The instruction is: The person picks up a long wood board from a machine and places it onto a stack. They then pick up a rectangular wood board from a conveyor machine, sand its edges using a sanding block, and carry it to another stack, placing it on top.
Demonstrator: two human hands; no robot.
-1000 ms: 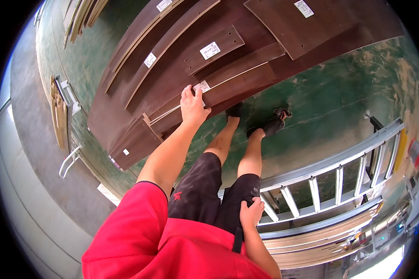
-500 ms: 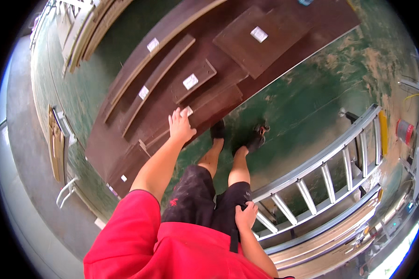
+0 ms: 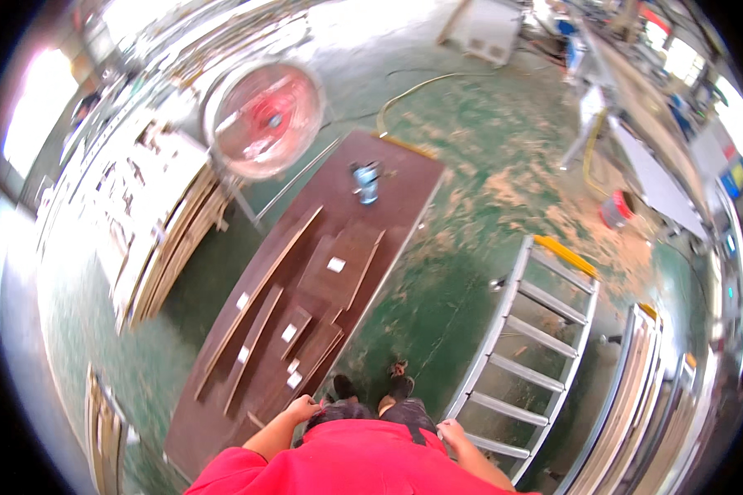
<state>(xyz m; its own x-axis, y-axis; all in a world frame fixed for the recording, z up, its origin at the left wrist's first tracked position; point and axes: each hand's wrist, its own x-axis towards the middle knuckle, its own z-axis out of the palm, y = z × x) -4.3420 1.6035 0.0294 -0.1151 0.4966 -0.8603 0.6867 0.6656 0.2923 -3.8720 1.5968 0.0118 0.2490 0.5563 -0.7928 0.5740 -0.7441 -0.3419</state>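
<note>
My left hand (image 3: 304,408) is by the near end of a long dark brown panel surface (image 3: 392,194), close to a stack of narrow brown boards (image 3: 322,363). Its fingers are loosely bent, with nothing visible in them. My right hand (image 3: 451,431) hangs beside my dark shorts, empty, its fingers slightly bent. On the brown surface lie a long strip board (image 3: 260,289), a shorter strip (image 3: 254,351), a small board (image 3: 297,332) and a wide flat board (image 3: 330,256). Several carry white labels. A light blue object (image 3: 366,183) stands at the far end.
An aluminium ladder (image 3: 527,375) lies to my right, beside stacked boards (image 3: 619,396). A large round fan (image 3: 264,120) stands far left, near piled planks (image 3: 169,264). Further right are a red bucket (image 3: 616,209) and a yellow hose (image 3: 425,82). Sawdust covers parts of the green floor.
My view has lifted, showing more of the workshop. My left hand has drawn back from above the small boards toward my body. My right hand remains beside my shorts.
</note>
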